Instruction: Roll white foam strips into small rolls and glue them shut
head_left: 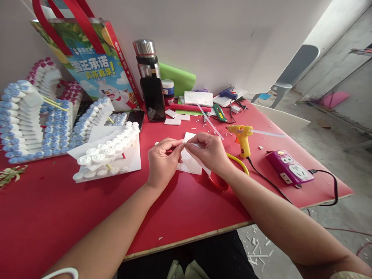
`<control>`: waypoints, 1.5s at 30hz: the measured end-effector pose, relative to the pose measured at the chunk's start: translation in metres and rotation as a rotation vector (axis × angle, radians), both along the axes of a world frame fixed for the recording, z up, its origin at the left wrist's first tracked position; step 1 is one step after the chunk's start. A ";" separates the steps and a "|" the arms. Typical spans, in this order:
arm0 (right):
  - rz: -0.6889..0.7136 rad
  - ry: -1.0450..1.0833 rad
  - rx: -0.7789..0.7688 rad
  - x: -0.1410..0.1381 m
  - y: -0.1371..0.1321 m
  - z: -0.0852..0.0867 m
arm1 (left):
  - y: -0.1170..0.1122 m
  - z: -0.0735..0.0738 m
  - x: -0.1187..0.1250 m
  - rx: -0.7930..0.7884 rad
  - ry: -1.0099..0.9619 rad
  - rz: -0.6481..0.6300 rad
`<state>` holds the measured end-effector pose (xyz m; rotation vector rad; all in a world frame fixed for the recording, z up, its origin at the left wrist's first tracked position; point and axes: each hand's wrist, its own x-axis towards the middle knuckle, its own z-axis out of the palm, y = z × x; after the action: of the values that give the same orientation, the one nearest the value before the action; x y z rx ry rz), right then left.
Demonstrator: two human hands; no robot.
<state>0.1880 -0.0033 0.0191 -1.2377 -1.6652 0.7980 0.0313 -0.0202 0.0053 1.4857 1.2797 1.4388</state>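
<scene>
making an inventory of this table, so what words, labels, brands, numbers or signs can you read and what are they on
"雪王承诺": front of the shopping bag
"真茶真果!": just below it, same bag
Small line above those two: too small to read surely
Characters down the bag's red side panel: too blurred
Label on the small jar: too small
Any marks on the green cutter or yellow glue gun: too small

We see a smooth, pale grey wall (232, 46) at twelve o'clock, a flat, red-topped bench (110, 221) spreading towards eight, a grey plastic chair (305, 64) at two and rough grey concrete floor (359, 170) at three.
</scene>
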 end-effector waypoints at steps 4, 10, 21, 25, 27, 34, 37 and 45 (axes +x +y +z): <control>-0.046 0.069 -0.039 0.002 0.000 0.004 | -0.006 0.004 0.002 0.087 0.081 -0.032; 0.132 0.042 -0.034 0.015 0.004 0.008 | 0.004 0.007 -0.007 -0.078 -0.108 -0.211; 0.304 0.086 -0.093 0.023 0.008 0.014 | 0.011 0.008 -0.013 -0.369 -0.299 -0.378; 0.310 0.096 -0.094 0.023 0.008 0.014 | 0.012 0.005 -0.014 -0.475 -0.416 -0.421; 0.291 0.074 -0.095 0.023 0.009 0.013 | 0.013 0.003 -0.015 -0.520 -0.449 -0.427; 0.310 0.145 -0.196 0.021 0.010 0.012 | 0.014 0.000 -0.016 -0.588 -0.528 -0.430; 0.309 0.145 -0.152 0.021 0.010 0.011 | 0.013 0.001 -0.015 -0.603 -0.518 -0.425; 0.265 0.146 -0.153 0.018 0.008 0.010 | 0.016 -0.003 -0.014 -0.692 -0.697 -0.423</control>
<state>0.2058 0.0046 0.0289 -1.0446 -1.6930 1.1684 0.0171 -0.0041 0.0021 0.6380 0.8187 0.9450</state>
